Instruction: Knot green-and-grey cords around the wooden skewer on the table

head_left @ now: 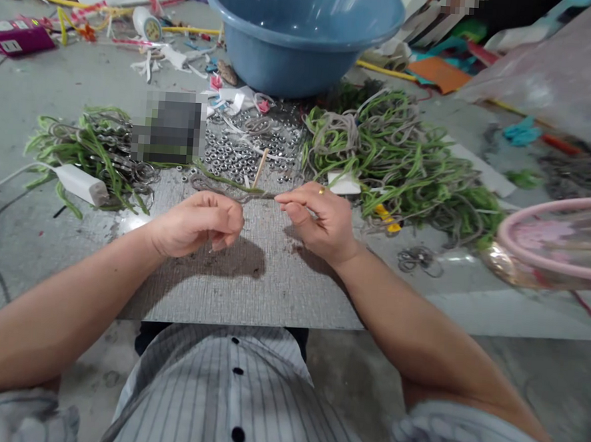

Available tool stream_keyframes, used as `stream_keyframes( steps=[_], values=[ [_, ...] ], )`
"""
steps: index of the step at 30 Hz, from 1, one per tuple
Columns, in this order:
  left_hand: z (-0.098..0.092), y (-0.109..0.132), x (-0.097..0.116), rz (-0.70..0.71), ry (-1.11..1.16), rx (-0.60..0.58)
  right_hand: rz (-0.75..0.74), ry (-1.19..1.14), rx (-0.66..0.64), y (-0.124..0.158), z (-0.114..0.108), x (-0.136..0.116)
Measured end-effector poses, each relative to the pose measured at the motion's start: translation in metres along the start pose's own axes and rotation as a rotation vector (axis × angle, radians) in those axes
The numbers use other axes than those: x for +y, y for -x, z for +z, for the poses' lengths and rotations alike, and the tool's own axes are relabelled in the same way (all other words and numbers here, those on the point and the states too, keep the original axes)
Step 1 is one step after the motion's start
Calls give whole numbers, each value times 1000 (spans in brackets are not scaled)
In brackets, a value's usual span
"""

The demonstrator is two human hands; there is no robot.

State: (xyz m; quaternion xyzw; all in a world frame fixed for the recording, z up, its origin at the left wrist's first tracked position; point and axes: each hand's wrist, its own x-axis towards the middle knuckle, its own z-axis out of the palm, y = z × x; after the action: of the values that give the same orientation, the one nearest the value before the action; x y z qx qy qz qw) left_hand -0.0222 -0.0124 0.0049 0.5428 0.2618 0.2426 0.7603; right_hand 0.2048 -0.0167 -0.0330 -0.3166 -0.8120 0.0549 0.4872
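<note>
Left hand (pixel 198 223), centre of frame: curls closed, pinches the left end of a grey-green cord (pixel 257 195). Right hand (pixel 320 219), just right of centre: fingers bent in, grips the same cord, stretched short between both hands above grey board (pixel 252 278). Just beyond: wooden stick (pixel 260 167) on metal rings (pixel 234 154). Centre right: pile of green and grey cords (pixel 400 154). Centre left: smaller bundle (pixel 90 145). Top centre: blue basin (pixel 301 41). Right edge of frame: pink rim (pixel 551 216), partly cut off
</note>
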Motion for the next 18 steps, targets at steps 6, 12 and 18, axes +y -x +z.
stream_keyframes(
  steps=[6, 12, 18],
  values=[
    [4, 1, 4, -257, -200, -306, 427, -283, -34, 2, 6, 0],
    [2, 0, 3, -355, -336, -505, 528, -411, 275, 11, 8, 36],
    [4, 2, 8, -392, -367, -603, 663, -410, 388, 16, -8, 77]
  ],
)
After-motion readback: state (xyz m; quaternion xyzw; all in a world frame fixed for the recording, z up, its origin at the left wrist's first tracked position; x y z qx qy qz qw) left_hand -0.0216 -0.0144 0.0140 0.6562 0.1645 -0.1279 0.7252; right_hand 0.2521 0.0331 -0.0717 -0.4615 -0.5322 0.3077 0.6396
